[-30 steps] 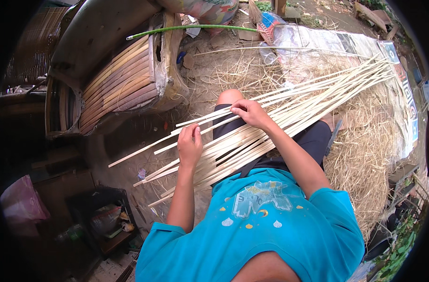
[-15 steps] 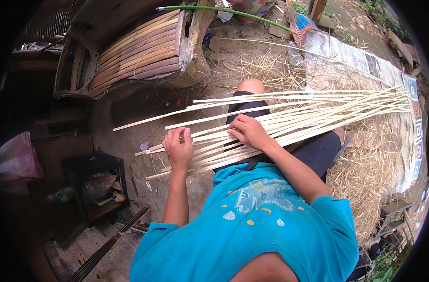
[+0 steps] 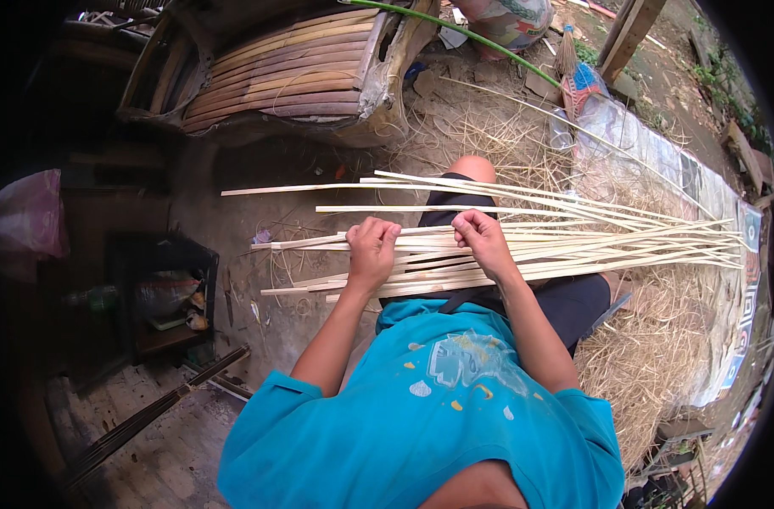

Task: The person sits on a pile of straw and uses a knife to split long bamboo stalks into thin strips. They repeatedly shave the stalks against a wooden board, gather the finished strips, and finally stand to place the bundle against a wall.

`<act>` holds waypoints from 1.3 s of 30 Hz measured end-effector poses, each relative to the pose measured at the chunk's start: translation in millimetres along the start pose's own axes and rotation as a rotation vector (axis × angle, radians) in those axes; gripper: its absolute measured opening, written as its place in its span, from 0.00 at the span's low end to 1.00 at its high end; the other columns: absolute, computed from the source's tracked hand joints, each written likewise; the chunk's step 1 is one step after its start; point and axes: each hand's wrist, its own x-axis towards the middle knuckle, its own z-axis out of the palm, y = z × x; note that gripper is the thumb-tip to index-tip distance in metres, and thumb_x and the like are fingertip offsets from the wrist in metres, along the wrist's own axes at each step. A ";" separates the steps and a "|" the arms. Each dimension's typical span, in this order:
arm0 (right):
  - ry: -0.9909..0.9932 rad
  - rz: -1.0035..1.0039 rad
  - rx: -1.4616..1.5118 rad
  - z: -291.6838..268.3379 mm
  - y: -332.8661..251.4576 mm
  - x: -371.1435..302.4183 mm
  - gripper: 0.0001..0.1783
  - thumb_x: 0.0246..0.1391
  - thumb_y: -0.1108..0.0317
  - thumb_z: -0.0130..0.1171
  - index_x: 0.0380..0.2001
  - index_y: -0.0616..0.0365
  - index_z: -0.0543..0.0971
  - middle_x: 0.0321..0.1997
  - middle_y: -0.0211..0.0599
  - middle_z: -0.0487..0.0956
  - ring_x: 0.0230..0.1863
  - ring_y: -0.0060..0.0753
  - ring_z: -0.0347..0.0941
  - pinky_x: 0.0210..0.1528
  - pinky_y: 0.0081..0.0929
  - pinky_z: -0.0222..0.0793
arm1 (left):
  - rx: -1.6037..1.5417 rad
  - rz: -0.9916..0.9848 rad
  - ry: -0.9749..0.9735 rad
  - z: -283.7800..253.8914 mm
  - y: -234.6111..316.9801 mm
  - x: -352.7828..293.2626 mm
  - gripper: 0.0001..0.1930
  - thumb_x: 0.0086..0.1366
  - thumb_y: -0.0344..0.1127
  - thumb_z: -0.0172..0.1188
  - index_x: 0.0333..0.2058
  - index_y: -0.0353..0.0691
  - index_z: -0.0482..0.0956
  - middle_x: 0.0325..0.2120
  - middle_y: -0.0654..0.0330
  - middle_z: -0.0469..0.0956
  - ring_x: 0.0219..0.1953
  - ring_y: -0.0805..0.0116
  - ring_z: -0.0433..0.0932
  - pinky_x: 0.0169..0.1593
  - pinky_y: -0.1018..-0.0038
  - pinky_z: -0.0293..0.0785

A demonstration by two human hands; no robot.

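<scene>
Long pale bamboo strips (image 3: 573,252) lie in a loose bundle across my lap, bunched at the right and fanned apart at the left. My left hand (image 3: 372,253) is closed over the left part of the bundle, thumb against fingers, on a bamboo strip (image 3: 425,230). A short way to the right, my right hand (image 3: 486,244) pinches the same strip between thumb and fingertips. Some strips (image 3: 302,188) lie apart, beyond my hands and across my knee (image 3: 474,168). The fingers partly hide where the strip is gripped.
A slatted wooden bench (image 3: 285,72) stands at the far left, with a green pole (image 3: 480,38) beside it. Thin shavings (image 3: 633,348) cover the ground at right, near a pale sheet (image 3: 624,144). A dark shelf (image 3: 168,293) stands at left.
My left hand has moved right, nearer my right hand, and its fingers have closed. The right hand has turned more upright in a pinch. Several strips have shifted, and the view has swung slightly.
</scene>
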 end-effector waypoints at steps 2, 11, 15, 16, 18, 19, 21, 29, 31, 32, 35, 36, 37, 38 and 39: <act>-0.031 -0.046 -0.009 12.6 4.7 9.6 0.09 0.68 0.65 0.58 0.39 0.61 0.79 0.29 0.26 0.78 0.32 0.15 0.72 0.37 0.17 0.71 | -0.164 -0.207 0.146 -9.7 -10.5 0.3 0.10 0.72 0.36 0.58 0.33 0.38 0.79 0.27 0.61 0.76 0.29 0.66 0.74 0.38 0.65 0.68; -0.010 -0.210 -0.478 58.1 -0.2 32.6 0.10 0.64 0.64 0.59 0.40 0.61 0.81 0.31 0.42 0.83 0.33 0.34 0.79 0.39 0.30 0.73 | -0.721 -0.991 0.158 -51.7 -41.2 26.3 0.13 0.73 0.41 0.58 0.44 0.37 0.70 0.24 0.64 0.77 0.20 0.79 0.74 0.23 0.79 0.71; 0.064 -0.245 -0.505 56.9 7.4 37.8 0.10 0.63 0.64 0.60 0.39 0.61 0.81 0.32 0.45 0.83 0.33 0.39 0.80 0.39 0.32 0.73 | -0.617 -0.872 0.094 -45.4 -60.9 22.5 0.14 0.75 0.43 0.55 0.35 0.37 0.76 0.20 0.66 0.74 0.17 0.79 0.72 0.22 0.79 0.70; 0.074 -0.253 -0.513 58.9 6.8 39.8 0.10 0.63 0.64 0.60 0.39 0.61 0.81 0.32 0.46 0.83 0.33 0.43 0.80 0.39 0.34 0.74 | -0.526 -0.847 0.049 -45.0 -56.6 20.4 0.15 0.75 0.43 0.54 0.33 0.38 0.76 0.18 0.67 0.72 0.16 0.79 0.71 0.21 0.78 0.69; 0.091 -0.329 -0.574 67.1 5.4 50.0 0.10 0.63 0.65 0.59 0.39 0.61 0.81 0.33 0.47 0.83 0.34 0.46 0.80 0.39 0.37 0.74 | -0.491 -0.803 -0.077 -46.9 -49.3 17.8 0.15 0.75 0.42 0.53 0.32 0.38 0.76 0.18 0.68 0.71 0.16 0.79 0.70 0.21 0.78 0.69; 0.096 -0.369 -0.605 72.3 4.6 55.3 0.10 0.63 0.65 0.59 0.39 0.61 0.81 0.34 0.48 0.83 0.35 0.48 0.80 0.40 0.38 0.74 | -0.472 -0.780 -0.135 -50.0 -42.6 17.4 0.15 0.75 0.42 0.53 0.31 0.38 0.75 0.18 0.69 0.70 0.16 0.79 0.69 0.21 0.79 0.68; 0.121 -0.343 -0.767 84.2 3.2 64.0 0.14 0.62 0.59 0.58 0.39 0.59 0.82 0.34 0.49 0.84 0.36 0.53 0.81 0.40 0.45 0.75 | -0.710 -0.745 -0.320 -58.0 -17.7 20.8 0.14 0.75 0.41 0.54 0.31 0.39 0.75 0.17 0.69 0.68 0.16 0.80 0.67 0.22 0.79 0.68; 0.050 -0.293 -0.765 108.7 4.9 86.4 0.19 0.63 0.52 0.58 0.35 0.59 0.83 0.27 0.42 0.83 0.28 0.45 0.79 0.34 0.41 0.73 | -0.901 -0.587 -0.061 -123.5 -9.3 68.9 0.10 0.75 0.37 0.55 0.37 0.37 0.77 0.21 0.68 0.70 0.20 0.80 0.69 0.26 0.80 0.71; 0.023 -0.239 -0.426 88.0 5.3 91.1 0.19 0.63 0.52 0.60 0.34 0.60 0.83 0.23 0.35 0.80 0.23 0.33 0.74 0.30 0.35 0.69 | -0.724 -0.543 0.159 -148.4 -53.6 81.6 0.10 0.75 0.38 0.55 0.41 0.36 0.77 0.22 0.68 0.72 0.21 0.79 0.72 0.26 0.82 0.71; 0.044 -0.180 -0.344 73.5 -5.4 87.3 0.18 0.63 0.55 0.62 0.31 0.61 0.81 0.21 0.26 0.73 0.23 0.20 0.63 0.27 0.25 0.62 | -0.701 -0.550 0.284 -166.0 -80.5 79.7 0.10 0.75 0.38 0.56 0.44 0.36 0.76 0.25 0.66 0.75 0.24 0.78 0.75 0.30 0.81 0.73; 0.233 -0.391 -0.358 6.5 -21.4 92.2 0.14 0.64 0.59 0.64 0.32 0.59 0.79 0.24 0.22 0.72 0.26 0.14 0.62 0.28 0.18 0.60 | -0.337 -0.564 0.533 -197.4 -146.9 93.2 0.18 0.74 0.41 0.57 0.56 0.36 0.73 0.38 0.56 0.83 0.39 0.75 0.80 0.45 0.74 0.76; 0.241 -0.369 -0.325 -16.6 -15.1 96.9 0.13 0.64 0.62 0.64 0.40 0.60 0.76 0.31 0.24 0.76 0.31 0.15 0.70 0.36 0.16 0.67 | -0.207 -0.535 0.530 -205.9 -170.2 102.0 0.20 0.74 0.43 0.56 0.58 0.36 0.72 0.40 0.55 0.83 0.42 0.74 0.80 0.48 0.72 0.75; 0.305 -0.308 -0.649 -16.7 -28.2 87.6 0.22 0.62 0.55 0.65 0.48 0.61 0.73 0.38 0.34 0.79 0.42 0.31 0.78 0.44 0.28 0.75 | -0.061 -0.529 0.541 -217.3 -201.8 93.3 0.23 0.74 0.44 0.55 0.60 0.35 0.71 0.43 0.54 0.82 0.45 0.73 0.79 0.50 0.71 0.74; 0.392 -0.480 -0.947 -36.0 -18.8 85.9 0.26 0.59 0.50 0.65 0.50 0.60 0.74 0.40 0.40 0.80 0.43 0.41 0.79 0.47 0.36 0.74 | 0.067 -0.494 0.538 -218.0 -220.9 97.5 0.25 0.75 0.45 0.54 0.62 0.35 0.70 0.46 0.53 0.82 0.48 0.73 0.79 0.53 0.70 0.73; 0.477 -0.653 -1.243 -55.7 -8.6 87.1 0.30 0.57 0.46 0.66 0.51 0.58 0.75 0.42 0.46 0.80 0.45 0.51 0.79 0.51 0.43 0.74 | 0.034 -0.545 0.457 -216.4 -233.5 100.2 0.25 0.75 0.46 0.53 0.62 0.35 0.70 0.47 0.53 0.82 0.49 0.72 0.79 0.53 0.69 0.73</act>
